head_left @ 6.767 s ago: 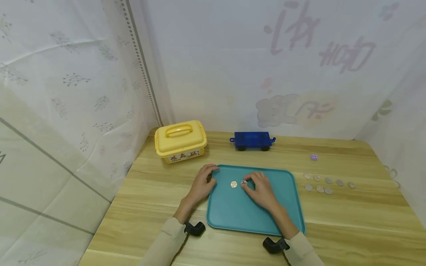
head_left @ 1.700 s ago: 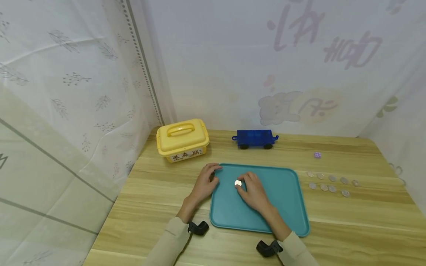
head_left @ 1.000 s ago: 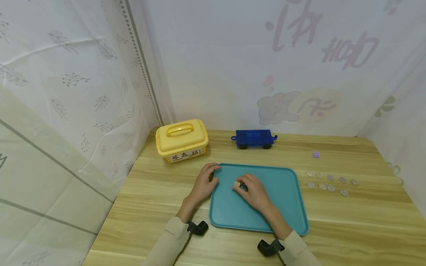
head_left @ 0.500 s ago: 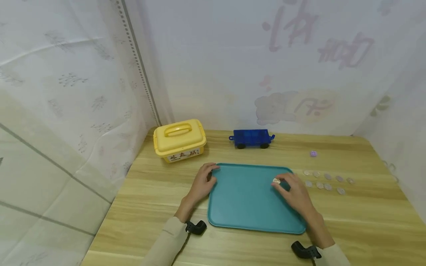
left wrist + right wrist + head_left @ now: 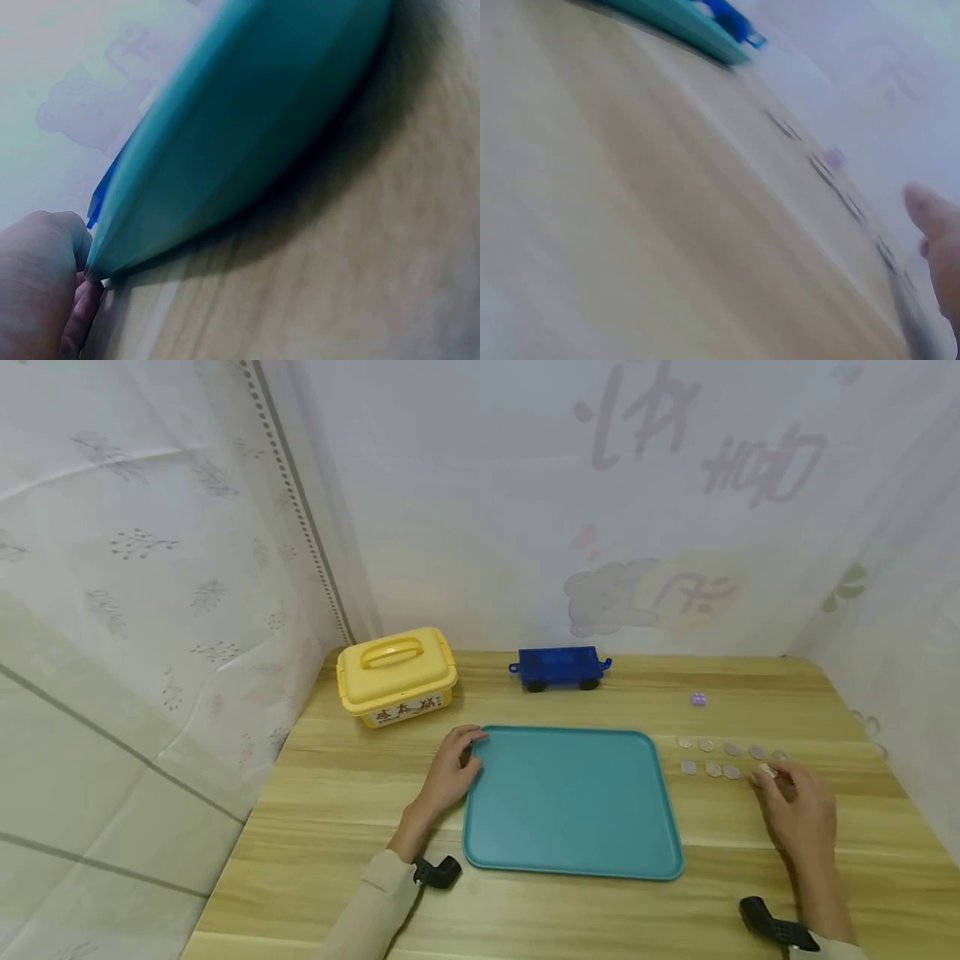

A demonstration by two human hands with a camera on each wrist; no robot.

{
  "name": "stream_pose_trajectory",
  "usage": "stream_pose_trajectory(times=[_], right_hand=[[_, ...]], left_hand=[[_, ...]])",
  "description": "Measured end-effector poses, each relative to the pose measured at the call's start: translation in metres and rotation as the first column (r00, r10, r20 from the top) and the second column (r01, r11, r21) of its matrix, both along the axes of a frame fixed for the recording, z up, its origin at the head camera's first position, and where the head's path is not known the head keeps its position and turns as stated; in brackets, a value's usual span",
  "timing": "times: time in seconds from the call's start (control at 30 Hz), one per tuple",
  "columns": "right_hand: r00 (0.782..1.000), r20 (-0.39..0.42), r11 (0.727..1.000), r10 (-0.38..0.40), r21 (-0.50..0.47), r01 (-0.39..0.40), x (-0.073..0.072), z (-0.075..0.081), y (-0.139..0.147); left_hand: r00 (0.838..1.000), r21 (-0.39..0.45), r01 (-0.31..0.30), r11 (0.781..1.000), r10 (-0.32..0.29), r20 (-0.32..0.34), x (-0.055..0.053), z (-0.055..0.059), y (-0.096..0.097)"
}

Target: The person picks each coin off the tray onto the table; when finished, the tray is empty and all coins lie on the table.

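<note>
My left hand (image 5: 447,777) holds the upper left corner of a teal tray (image 5: 570,806). In the left wrist view the fingers (image 5: 45,262) meet the tray's rim (image 5: 180,135). Over the wooden table, right of the tray, my right hand (image 5: 806,814) pinches a shiny coin (image 5: 767,769) between thumb and fingertips. It is at the right end of two rows of coins (image 5: 713,769) lying flat on the table. Part of the lower row's right end is hidden by the hand. In the right wrist view the right hand (image 5: 937,232) is blurred at the right edge.
A yellow lidded box (image 5: 396,677) with a handle stands at the back left. Behind the tray is a blue toy wagon (image 5: 561,667). A small purple brick (image 5: 698,699) lies above the coins. Patterned cloth walls (image 5: 465,527) border the table.
Two coins lay on the tray earlier; now I see none on it. My right hand has carried a coin rightward off the tray to the coin rows. The left hand has stayed at the corner.
</note>
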State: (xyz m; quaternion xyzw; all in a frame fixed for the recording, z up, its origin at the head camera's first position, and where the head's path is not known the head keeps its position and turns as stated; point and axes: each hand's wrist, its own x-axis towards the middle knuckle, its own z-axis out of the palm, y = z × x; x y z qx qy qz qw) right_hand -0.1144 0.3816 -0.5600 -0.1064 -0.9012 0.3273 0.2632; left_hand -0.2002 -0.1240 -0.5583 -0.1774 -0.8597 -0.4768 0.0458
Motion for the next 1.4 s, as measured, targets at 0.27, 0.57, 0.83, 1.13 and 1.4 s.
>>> stream_pose_trajectory(times=[0.27,0.57,0.83,1.13,1.4], right_hand=[[0.976,0.134,0.985,-0.171,0.038,0.167,0.005,-0.009,0.018],[0.987,-0.032,0.988,-0.157,0.011,0.157,0.003,-0.007,0.007],[0.932,-0.361,0.999,0.033,0.036,-0.021,-0.028,-0.011,-0.058],[0.938,-0.278,0.978,0.209,0.086,-0.192,-0.044,-0.014,-0.122],[0.956,-0.231,0.984,0.180,0.027,-0.178,-0.044,-0.015,-0.124]], left_hand=[[1.000,0.005,0.002,1.000,-0.002,-0.005,0.001,0.000,0.000],[1.000,-0.006,0.008,1.000,-0.008,-0.008,0.000,0.001,0.001],[1.000,-0.002,-0.005,1.000,0.005,-0.005,0.000,0.000,0.000],[1.000,-0.003,-0.008,1.000,0.008,0.005,0.000,-0.003,0.001],[0.999,-0.010,-0.026,1.000,0.026,-0.039,-0.003,-0.004,0.000]])
